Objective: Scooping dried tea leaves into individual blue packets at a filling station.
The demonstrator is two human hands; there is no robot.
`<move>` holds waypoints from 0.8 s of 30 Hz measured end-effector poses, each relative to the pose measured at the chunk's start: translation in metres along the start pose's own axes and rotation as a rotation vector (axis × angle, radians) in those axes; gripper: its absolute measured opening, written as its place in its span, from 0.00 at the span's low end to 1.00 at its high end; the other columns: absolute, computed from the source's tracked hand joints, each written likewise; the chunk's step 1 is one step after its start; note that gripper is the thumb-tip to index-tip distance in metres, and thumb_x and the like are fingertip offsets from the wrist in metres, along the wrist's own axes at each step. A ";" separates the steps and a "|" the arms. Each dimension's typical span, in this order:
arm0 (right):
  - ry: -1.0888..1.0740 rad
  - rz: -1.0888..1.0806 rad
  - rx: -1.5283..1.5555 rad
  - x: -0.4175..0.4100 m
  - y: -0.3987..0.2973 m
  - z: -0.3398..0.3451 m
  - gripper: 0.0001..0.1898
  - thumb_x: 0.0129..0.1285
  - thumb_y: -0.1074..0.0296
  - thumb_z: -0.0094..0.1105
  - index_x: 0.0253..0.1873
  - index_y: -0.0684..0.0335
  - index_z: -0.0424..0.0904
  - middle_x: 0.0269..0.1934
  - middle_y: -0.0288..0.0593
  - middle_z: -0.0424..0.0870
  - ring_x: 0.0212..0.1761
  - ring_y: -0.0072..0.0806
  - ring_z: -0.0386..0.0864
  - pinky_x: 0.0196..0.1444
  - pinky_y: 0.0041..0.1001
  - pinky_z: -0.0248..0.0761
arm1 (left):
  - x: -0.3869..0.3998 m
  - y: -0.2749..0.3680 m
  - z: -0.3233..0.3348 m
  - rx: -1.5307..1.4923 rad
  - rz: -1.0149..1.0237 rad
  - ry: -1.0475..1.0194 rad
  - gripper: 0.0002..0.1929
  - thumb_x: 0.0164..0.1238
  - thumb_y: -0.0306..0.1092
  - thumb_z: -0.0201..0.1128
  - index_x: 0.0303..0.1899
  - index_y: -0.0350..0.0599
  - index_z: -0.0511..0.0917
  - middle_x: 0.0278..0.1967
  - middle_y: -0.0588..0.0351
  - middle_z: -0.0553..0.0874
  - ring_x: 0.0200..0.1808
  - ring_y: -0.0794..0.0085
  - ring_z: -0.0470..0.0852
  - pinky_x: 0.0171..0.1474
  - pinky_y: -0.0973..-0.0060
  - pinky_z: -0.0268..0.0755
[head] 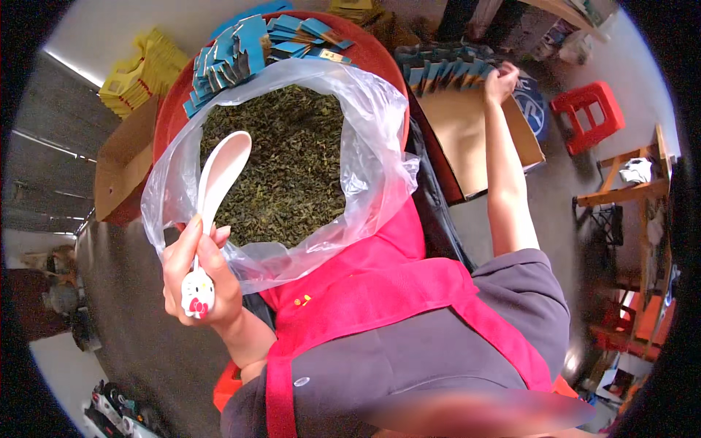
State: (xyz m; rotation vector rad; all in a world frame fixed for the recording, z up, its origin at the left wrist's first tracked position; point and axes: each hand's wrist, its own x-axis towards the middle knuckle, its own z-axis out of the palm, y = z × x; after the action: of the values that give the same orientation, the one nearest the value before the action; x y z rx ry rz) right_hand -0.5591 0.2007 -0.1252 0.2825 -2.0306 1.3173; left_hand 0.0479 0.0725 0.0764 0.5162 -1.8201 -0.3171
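My left hand (200, 268) grips a white spoon (222, 175) by its handle, which ends in a cat-head figure with a red bow. The spoon's bowl is raised over the near left part of an open clear plastic bag (372, 117). Dried dark green leaves (279, 164), like loose tea, fill the bag, which sits in a large red basin (378, 52). Out to the right, my right hand (501, 83) reaches over a cardboard box (457, 128), beside a row of blue packets (446, 74). Its fingers are curled; whether they pinch anything is unclear.
Blue packets (235, 49) lie heaped on the basin's far side. Yellow stacked packs (142, 74) rise above another cardboard box (128, 159) at left. A red plastic stool (589, 117) and a wooden frame (630, 191) stand at right.
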 end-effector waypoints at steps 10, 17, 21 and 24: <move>-1.116 -0.438 0.418 -0.052 -0.166 0.158 0.30 0.65 0.70 0.65 0.68 0.61 0.61 0.51 0.41 0.79 0.50 0.26 0.77 0.51 0.30 0.75 | 0.001 -0.005 0.003 -0.001 0.057 -0.068 0.08 0.60 0.17 0.65 0.42 0.29 0.82 0.30 0.45 0.88 0.26 0.66 0.88 0.30 0.75 0.80; -1.356 -0.385 0.426 -0.088 -0.194 0.241 0.35 0.62 0.65 0.67 0.70 0.60 0.58 0.57 0.50 0.76 0.57 0.39 0.74 0.57 0.34 0.71 | 0.011 -0.005 -0.008 0.041 0.106 -0.110 0.10 0.59 0.18 0.66 0.42 0.33 0.83 0.28 0.49 0.88 0.26 0.68 0.88 0.29 0.76 0.78; -1.263 -0.389 0.221 -0.108 -0.214 0.252 0.39 0.56 0.59 0.74 0.70 0.56 0.63 0.62 0.56 0.75 0.64 0.41 0.74 0.65 0.35 0.67 | 0.005 -0.013 -0.010 0.033 0.068 -0.071 0.10 0.57 0.17 0.67 0.42 0.33 0.84 0.28 0.48 0.87 0.25 0.67 0.87 0.30 0.76 0.78; -1.412 -0.429 0.432 -0.110 -0.227 0.223 0.44 0.53 0.59 0.77 0.72 0.57 0.59 0.60 0.56 0.77 0.62 0.41 0.75 0.64 0.37 0.68 | 0.005 -0.008 -0.009 0.089 0.084 -0.083 0.10 0.56 0.17 0.68 0.41 0.34 0.84 0.29 0.49 0.87 0.26 0.67 0.87 0.30 0.75 0.78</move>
State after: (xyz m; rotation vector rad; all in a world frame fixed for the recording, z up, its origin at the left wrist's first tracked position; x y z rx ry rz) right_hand -0.4560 -0.1175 -0.0888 2.2024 -2.3485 1.3514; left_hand 0.0562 0.0636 0.0800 0.4929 -1.9373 -0.2034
